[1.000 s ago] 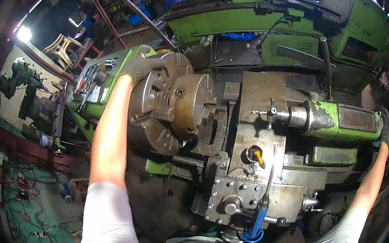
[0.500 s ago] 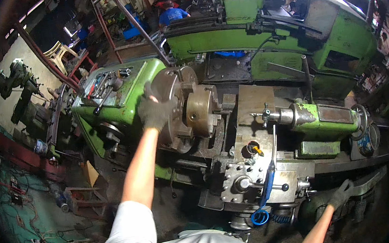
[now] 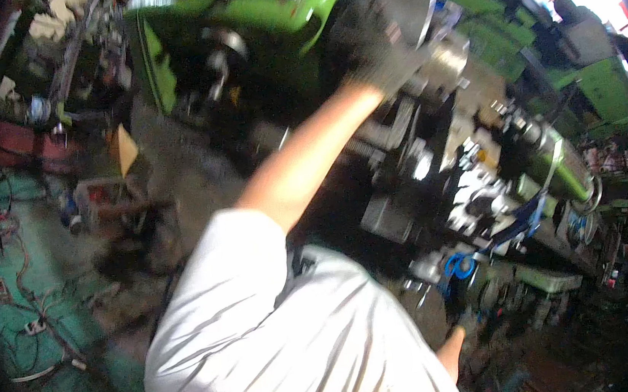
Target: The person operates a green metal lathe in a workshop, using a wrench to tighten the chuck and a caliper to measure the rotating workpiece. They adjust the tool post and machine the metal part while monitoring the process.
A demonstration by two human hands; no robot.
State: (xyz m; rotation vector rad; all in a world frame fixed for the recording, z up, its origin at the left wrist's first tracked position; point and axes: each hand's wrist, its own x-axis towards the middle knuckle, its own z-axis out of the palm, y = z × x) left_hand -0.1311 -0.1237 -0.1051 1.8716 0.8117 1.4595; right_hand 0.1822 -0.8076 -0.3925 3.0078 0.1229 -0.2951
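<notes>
My left hand [image 3: 384, 62], in a dark grey glove, reaches up to the lathe's big round metal chuck [image 3: 415, 5]. It overlaps the chuck's near side, and motion blur hides whether the fingers are spread or closed. Behind the glove stands the green lathe headstock [image 3: 233, 13]. My right hand [image 3: 463, 326] is low at the right, dark and smeared, below a blue coiled hose [image 3: 459, 265]; what it touches, if anything, cannot be made out. The lathe's bright tool post and carriage [image 3: 476, 206] lie between the two hands.
Right of the carriage is the green tailstock [image 3: 568, 173]. Another green machine [image 3: 595, 101] stands beyond it. On the left, cables and a power strip lie across the green floor [image 3: 55, 277]. A tan triangular piece [image 3: 125, 151] stands near the headstock's foot.
The whole view has swung and blurred, so the lathe sits higher and tilted. My left hand stays by the chuck. My right hand now shows lower, near the blue hose.
</notes>
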